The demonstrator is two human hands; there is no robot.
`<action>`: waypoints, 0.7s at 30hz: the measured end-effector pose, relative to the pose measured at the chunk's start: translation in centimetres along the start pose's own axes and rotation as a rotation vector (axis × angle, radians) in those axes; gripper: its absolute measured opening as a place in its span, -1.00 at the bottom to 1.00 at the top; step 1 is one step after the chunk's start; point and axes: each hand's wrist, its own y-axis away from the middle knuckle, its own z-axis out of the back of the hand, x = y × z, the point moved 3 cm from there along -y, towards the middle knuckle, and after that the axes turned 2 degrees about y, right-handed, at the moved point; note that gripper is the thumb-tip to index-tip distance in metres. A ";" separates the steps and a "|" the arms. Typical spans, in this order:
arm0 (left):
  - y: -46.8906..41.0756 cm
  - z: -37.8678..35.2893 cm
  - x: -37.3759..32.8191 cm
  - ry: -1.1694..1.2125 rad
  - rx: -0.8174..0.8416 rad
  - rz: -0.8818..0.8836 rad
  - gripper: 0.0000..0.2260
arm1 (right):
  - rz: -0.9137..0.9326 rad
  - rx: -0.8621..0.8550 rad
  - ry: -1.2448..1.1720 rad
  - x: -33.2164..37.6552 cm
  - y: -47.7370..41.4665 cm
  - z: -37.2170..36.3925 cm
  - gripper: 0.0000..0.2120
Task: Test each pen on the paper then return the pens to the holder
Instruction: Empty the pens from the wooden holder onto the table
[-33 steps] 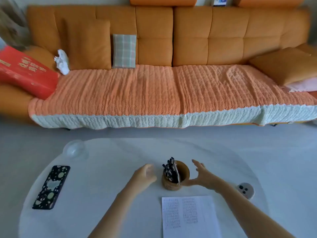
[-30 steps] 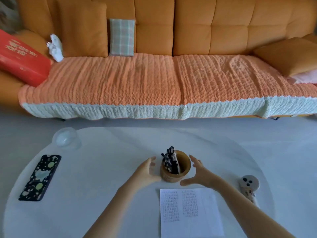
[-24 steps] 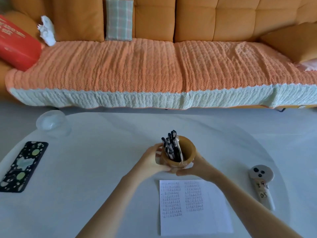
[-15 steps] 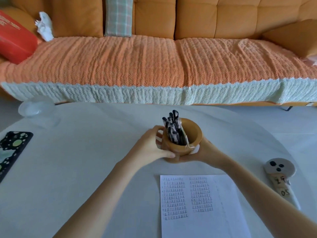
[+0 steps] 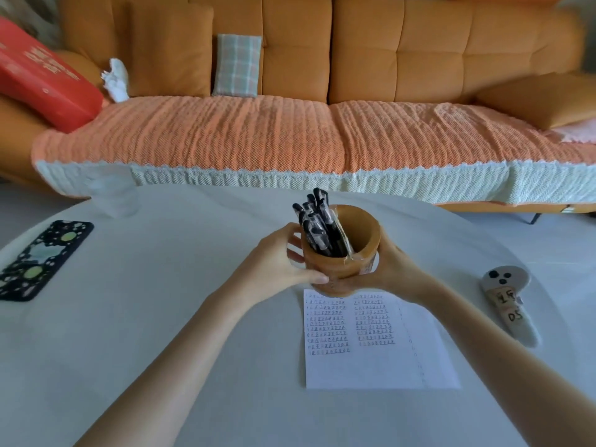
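Note:
A round wooden pen holder (image 5: 351,262) is gripped from both sides, tilted toward me just above the far edge of the paper. My left hand (image 5: 277,259) wraps its left side and my right hand (image 5: 393,269) its right side. Several black pens (image 5: 317,227) stand in the holder, leaning to its left. A white sheet of paper (image 5: 374,340) with rows of small pen marks lies on the white table (image 5: 161,317) in front of me.
A phone in a dark patterned case (image 5: 42,259) lies at the table's left edge, a clear glass (image 5: 113,198) behind it. A grey controller with handwritten labels (image 5: 509,304) rests at the right. An orange sofa (image 5: 290,108) stands beyond the table.
Both hands closed around the pen holder, lifted it and drew it toward me, tilting it. The view dipped down, then rose again.

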 end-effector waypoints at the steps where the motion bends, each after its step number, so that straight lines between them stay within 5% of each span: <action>1: 0.7 0.2 -0.2 0.015 -0.006 -0.002 -0.43 | -0.005 0.000 0.001 0.6 0.2 -0.2 -0.01; 6: 3.7 1.2 1.7 0.103 0.029 0.048 -0.59 | 0.068 0.042 0.201 3.6 0.6 -1.6 -0.04; 14: 8.5 2.6 9.5 -0.105 -0.141 0.192 -0.44 | 0.350 0.171 0.945 6.3 -2.8 -5.0 -0.03; 21: 10.8 1.3 11.6 -0.198 -0.314 0.250 0.00 | 0.713 0.234 1.319 7.0 -5.4 -9.1 -0.20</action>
